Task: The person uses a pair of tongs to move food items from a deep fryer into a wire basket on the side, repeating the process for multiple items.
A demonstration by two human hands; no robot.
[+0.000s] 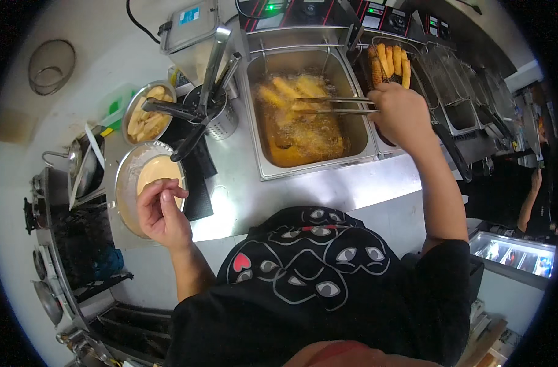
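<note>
My right hand (pixel 398 112) grips metal tongs (pixel 338 105). Their two arms reach left over a steel deep fryer (pixel 260 160), with the tips among the golden battered pieces (pixel 283 91) in its bubbling oil. Other pieces lie lower in the oil, blurred by foam. My left hand (pixel 164 206), loosely curled and holding nothing, hovers over the near side of a steel bowl of pale batter (pixel 157 169). Behind that bowl stands a smaller metal bowl of peeled pale pieces (pixel 148 114), possibly banana. Right of the fryer, a wire basket holds golden fried sticks (pixel 389 59).
A perforated steel holder (pixel 224 121) with several tongs (pixel 212 69) stands between bowls and fryer. A lidded clear container (pixel 191 32) is behind it. The fryer basket's black handle (pixel 453 153) juts toward me. At far right, another person's arm (pixel 529 202) shows near a lit case (pixel 512 254).
</note>
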